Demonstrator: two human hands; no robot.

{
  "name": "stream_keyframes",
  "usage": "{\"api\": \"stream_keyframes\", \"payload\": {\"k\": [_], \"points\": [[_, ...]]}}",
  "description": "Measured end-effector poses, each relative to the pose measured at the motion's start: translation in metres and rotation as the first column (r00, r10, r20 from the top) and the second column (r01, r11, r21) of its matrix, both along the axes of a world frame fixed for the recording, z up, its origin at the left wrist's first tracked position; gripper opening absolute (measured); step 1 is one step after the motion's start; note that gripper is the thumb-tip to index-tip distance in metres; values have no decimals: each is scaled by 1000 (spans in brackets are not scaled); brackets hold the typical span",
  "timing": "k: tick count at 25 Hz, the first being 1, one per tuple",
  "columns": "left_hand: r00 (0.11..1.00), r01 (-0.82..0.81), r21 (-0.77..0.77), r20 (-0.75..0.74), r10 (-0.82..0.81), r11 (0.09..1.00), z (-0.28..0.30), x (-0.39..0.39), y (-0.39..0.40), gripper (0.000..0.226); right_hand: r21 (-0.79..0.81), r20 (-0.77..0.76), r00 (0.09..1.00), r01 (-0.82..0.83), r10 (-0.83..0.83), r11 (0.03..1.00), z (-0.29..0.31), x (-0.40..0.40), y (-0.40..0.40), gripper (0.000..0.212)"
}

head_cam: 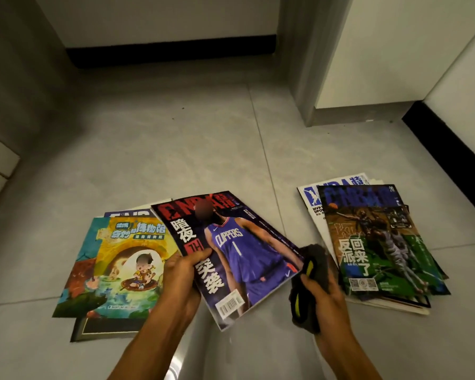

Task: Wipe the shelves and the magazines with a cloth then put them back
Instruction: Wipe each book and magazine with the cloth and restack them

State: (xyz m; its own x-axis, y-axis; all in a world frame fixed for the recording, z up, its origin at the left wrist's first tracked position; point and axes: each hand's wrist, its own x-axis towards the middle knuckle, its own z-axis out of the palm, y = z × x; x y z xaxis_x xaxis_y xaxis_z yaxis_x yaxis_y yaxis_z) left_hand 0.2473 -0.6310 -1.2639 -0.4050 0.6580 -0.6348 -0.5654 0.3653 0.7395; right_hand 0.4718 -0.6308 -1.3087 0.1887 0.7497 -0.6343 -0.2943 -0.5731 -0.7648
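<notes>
Left hand (181, 272) pinches the Clippers magazine (231, 259) by its left edge, long axis running away; right hand (322, 290), fingers gripping the cloth (310, 270), sits touching its right edge.

Lower magazines (126, 213) in the left pile mostly covered, blurred face on the held magazine (231, 259) cover.

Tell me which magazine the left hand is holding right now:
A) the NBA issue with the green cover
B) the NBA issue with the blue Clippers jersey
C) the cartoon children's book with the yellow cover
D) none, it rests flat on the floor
B: the left hand grips the left edge of the Clippers magazine, thumb on its cover, while the right hand holds the dark cloth.
</notes>
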Motion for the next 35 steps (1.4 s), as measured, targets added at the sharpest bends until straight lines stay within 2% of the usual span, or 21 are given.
{"api": "stream_keyframes", "payload": {"k": [1,3,5,8,10,12,14,16,19,21,22,24,26,28,30,31,33,35], "points": [[999,40,24,-37,-39,999,4,0,-2,25,1,64,998,29,-29,1000,5,5,6,46],[956,229,36,-197,-218,973,12,-4,-5,20,60,166,985,26,-36,998,23,19,23,50],[842,472,36,-317,-438,881,23,-8,-6,22,175,191,980,-81,47,981,47,28,46,54],[716,657,56,-356,-600,752,37,-8,-7,30,253,58,973,-230,223,940,72,21,81,41],[665,711,61,-383,-641,701,43,-4,-7,29,190,-91,947,-287,308,939,80,17,89,25],[667,699,45,-402,-627,714,50,-2,-6,26,153,-134,934,-310,330,939,79,23,89,31],[697,664,44,-398,-596,747,57,-5,-1,27,225,-112,948,-267,297,937,76,28,85,36],[712,636,57,-428,-557,770,59,-5,5,26,272,-47,946,-298,321,915,79,25,79,37],[693,517,18,-595,-406,856,52,4,9,17,199,230,888,-443,398,874,86,18,78,28],[694,462,24,-633,-345,886,50,8,11,16,211,515,813,-428,272,879,100,16,91,27],[699,453,39,-636,-328,891,49,9,12,17,246,661,726,-445,187,861,108,15,95,33],[703,446,69,-644,-302,892,50,10,14,16,300,835,546,-566,75,768,124,-2,94,52],[683,471,88,-666,-300,878,54,15,17,17,354,885,466,-666,-6,657,135,-37,76,60],[623,528,88,-715,-315,844,61,21,21,22,458,868,482,-690,-116,560,144,-67,56,62],[604,542,107,-740,-298,833,69,21,21,30,525,830,530,-642,-171,559,151,-75,62,62],[593,554,129,-754,-281,823,73,19,20,36,511,832,530,-616,-165,600,150,-67,74,61],[541,618,168,-800,-260,768,81,16,18,46,397,886,456,-662,-79,635,153,-43,96,57],[498,652,174,-832,-244,738,82,17,16,48,276,937,349,-785,28,554,163,-37,99,53]]}}
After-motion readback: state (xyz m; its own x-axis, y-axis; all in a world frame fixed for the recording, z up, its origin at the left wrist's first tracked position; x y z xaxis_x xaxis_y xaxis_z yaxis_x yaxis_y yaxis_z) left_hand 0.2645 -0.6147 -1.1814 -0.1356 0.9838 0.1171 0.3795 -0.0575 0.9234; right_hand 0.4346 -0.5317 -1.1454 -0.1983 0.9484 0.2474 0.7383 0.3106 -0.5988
